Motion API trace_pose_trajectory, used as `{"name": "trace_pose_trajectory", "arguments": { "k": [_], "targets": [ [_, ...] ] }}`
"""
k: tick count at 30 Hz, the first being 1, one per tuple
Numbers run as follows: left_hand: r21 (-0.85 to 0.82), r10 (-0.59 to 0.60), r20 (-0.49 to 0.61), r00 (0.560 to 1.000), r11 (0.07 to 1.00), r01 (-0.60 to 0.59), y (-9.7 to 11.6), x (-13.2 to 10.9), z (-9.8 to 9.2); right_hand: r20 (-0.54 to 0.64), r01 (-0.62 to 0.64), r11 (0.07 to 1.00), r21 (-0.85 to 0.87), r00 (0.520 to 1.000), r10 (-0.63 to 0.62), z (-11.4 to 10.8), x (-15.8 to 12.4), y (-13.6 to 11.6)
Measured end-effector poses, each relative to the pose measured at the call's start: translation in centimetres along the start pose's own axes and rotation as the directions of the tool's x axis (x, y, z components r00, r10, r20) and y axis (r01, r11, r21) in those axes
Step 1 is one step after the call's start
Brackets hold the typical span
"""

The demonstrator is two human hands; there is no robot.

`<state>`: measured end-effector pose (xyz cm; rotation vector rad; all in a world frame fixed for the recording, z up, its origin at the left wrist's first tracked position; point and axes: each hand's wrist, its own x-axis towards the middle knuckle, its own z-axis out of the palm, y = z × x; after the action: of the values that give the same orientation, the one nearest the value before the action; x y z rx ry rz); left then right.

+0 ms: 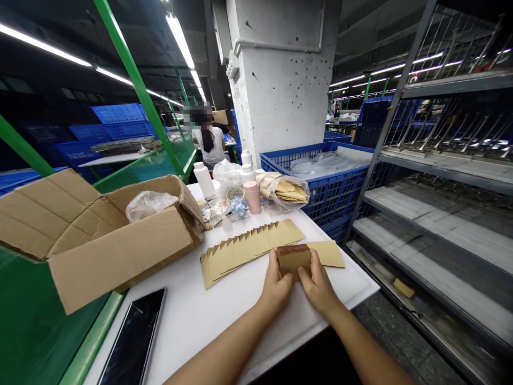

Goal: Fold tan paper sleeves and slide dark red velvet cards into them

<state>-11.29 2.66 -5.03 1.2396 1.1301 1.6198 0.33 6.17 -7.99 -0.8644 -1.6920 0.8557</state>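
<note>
Here, gripping a stack of cards (294, 261) with left hand (277, 283) and right hand (319, 283) over the table (192, 315), near fanned papers (248, 248); probably light, stiff, prone to slide apart, so best squeezed at both ends.

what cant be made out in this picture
In the head view:
Stack of brown cards: its far face is turned away.
Left hand and right hand: some fingertips hidden behind the stack.
Smartphone: lower end cut off by the bottom edge.
Cardboard box: floor hidden by its near wall.
Co-worker: hands hidden by their body.
</note>
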Motion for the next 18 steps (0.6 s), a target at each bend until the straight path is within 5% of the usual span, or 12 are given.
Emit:
{"name": "trace_pose_trajectory", "arguments": {
  "k": [10, 14, 18],
  "targets": [
    [0.062, -0.028, 0.035, 0.999, 0.998, 0.025, 0.1, 0.6, -0.9, 0.005, 0.006, 0.999, -0.035, 1.0, -0.006, -0.1, 0.0, -0.1],
    [0.073, -0.087, 0.144, 0.986, 0.994, 0.077, 0.1, 1.2, -1.8, 0.01, 0.031, 0.999, -0.043, 0.999, -0.031, 0.0, 0.1, 0.0],
    [0.022, -0.091, 0.137, 0.986, 0.996, 0.089, 0.0, 1.7, -2.5, -0.033, 0.126, 0.964, -0.236, 0.99, -0.137, -2.4, 1.1, 0.1]
  ]
}}
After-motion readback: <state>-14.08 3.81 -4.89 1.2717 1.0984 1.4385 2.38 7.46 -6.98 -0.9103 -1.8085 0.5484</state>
